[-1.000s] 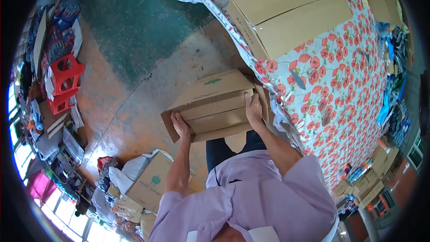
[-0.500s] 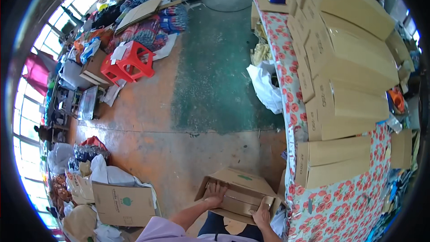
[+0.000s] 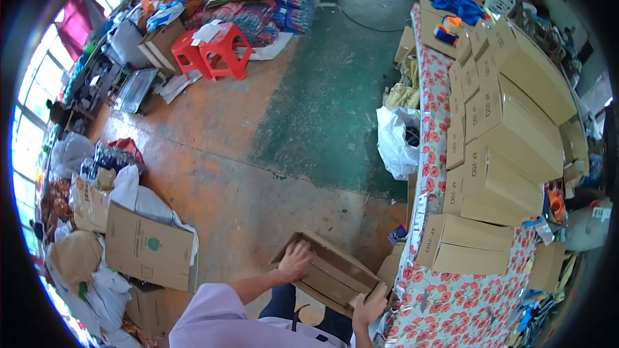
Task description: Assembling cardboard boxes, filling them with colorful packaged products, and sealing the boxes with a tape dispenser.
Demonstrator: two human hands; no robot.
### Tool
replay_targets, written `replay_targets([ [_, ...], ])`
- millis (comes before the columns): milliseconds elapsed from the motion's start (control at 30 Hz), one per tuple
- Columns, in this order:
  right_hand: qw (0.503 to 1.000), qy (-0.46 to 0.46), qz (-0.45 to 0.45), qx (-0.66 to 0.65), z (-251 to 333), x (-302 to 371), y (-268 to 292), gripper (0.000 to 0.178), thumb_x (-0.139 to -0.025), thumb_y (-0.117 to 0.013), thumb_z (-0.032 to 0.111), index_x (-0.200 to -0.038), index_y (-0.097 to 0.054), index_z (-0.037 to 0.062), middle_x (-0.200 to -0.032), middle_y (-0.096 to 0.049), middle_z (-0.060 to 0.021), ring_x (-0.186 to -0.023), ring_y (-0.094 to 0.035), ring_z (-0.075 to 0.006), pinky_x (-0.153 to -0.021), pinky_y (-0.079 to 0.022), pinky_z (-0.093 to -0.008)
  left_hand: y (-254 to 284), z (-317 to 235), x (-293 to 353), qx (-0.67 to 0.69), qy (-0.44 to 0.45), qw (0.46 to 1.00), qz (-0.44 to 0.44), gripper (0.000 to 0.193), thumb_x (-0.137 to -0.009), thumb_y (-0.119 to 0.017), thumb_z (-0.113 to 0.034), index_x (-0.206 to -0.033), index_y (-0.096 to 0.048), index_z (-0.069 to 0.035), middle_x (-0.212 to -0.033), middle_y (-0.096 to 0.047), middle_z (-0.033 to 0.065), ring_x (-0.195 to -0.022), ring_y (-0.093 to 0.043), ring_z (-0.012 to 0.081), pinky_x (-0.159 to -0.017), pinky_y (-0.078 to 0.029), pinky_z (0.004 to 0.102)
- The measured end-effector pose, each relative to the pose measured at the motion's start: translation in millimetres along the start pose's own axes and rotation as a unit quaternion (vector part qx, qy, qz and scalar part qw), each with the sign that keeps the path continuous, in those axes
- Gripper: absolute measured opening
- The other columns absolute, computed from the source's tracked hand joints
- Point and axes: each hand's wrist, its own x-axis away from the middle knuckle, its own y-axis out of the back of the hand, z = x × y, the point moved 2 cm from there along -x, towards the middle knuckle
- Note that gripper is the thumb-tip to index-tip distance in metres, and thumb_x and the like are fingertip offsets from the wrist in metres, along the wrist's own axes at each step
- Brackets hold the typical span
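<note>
An open brown cardboard box (image 3: 329, 277) lies tilted in front of my body, its long hollow facing up. My left hand (image 3: 296, 261) rests at the box's left end, fingers stretched out over the rim and slightly blurred. At the opposite end, close to the table, my right hand (image 3: 369, 309) grips the end wall, with the thumb on the inner side and the other fingers partly hidden. The box's underside is out of sight.
A table with a flowered cloth (image 3: 451, 312) runs along the right, bearing rows of closed cardboard boxes (image 3: 509, 171). Tape rolls (image 3: 446, 33) lie at its far end. Red stools (image 3: 225, 51) stand far left. A printed carton (image 3: 149, 245) and bags (image 3: 80, 251) sit at near left.
The view has turned, shifting the surroundings. My left hand has lifted from inside the box to its left end. The box has tilted, and its green-printed far side no longer shows.
</note>
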Motion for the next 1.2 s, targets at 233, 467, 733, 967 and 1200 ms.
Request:
replay_targets([
  [233, 0.948, -0.242, 0.141, -0.152, -63, 5, -5, 0.062, -0.084, -0.072, 0.047, -0.118, -0.067, -0.0052, -0.113, -0.068, -0.0303, -0.109, -0.065, -0.0422, -0.096, -0.050, -0.0466, -14, 69, 51, 0.240, 0.395, 0.886, 0.016, 0.051, -0.087, -0.066, -0.049, -0.117, -0.065, -0.009, -0.101, -0.070, 0.0220, -0.100, -0.066, 0.0414, -0.083, -0.052, 0.0522],
  [467, 0.925, -0.203, 0.318, -0.039, -89, -24, -10, 0.063, -0.086, -0.061, 0.055, -0.099, -0.073, -0.0048, -0.097, -0.071, -0.0303, -0.099, -0.069, -0.0441, -0.091, -0.053, -0.0482, -1, 110, 36, 0.172, 0.384, 0.905, 0.055, 0.058, -0.087, -0.062, -0.062, -0.084, -0.075, -0.006, -0.086, -0.073, 0.0193, -0.085, -0.071, 0.0382, -0.074, -0.056, 0.0495],
  [733, 0.953, -0.099, 0.270, 0.090, -50, -25, 0, 0.062, -0.085, -0.060, 0.054, -0.097, -0.074, -0.0047, -0.097, -0.070, -0.0316, -0.100, -0.069, -0.0442, -0.090, -0.053, -0.0488, 1, 142, 10, 0.085, 0.107, 0.981, 0.140, 0.051, -0.090, -0.060, -0.054, -0.074, -0.073, -0.007, -0.075, -0.071, 0.0182, -0.076, -0.070, 0.0377, -0.068, -0.056, 0.0483],
  [967, 0.967, -0.063, 0.246, -0.035, 7, -11, -5, 0.049, -0.083, -0.071, 0.042, -0.092, -0.073, -0.0069, -0.084, -0.074, -0.0214, -0.083, -0.072, -0.0283, -0.078, -0.053, -0.0413, 39, 203, 4, 0.027, 0.021, 0.990, 0.136, 0.042, -0.090, -0.058, -0.040, -0.070, -0.072, -0.006, -0.071, -0.068, 0.0192, -0.071, -0.069, 0.0393, -0.065, -0.054, 0.0506],
  [1200, 0.926, -0.111, 0.338, -0.128, 115, 1, 97, 0.035, -0.086, -0.070, 0.028, -0.081, -0.071, -0.0071, -0.076, -0.070, -0.0094, -0.071, -0.063, -0.0156, -0.067, -0.051, -0.0356, 166, 208, 53, 0.011, 0.020, 0.990, 0.137, 0.040, -0.087, -0.057, -0.037, -0.067, -0.070, -0.005, -0.069, -0.066, 0.0204, -0.069, -0.066, 0.0408, -0.063, -0.053, 0.0510],
])
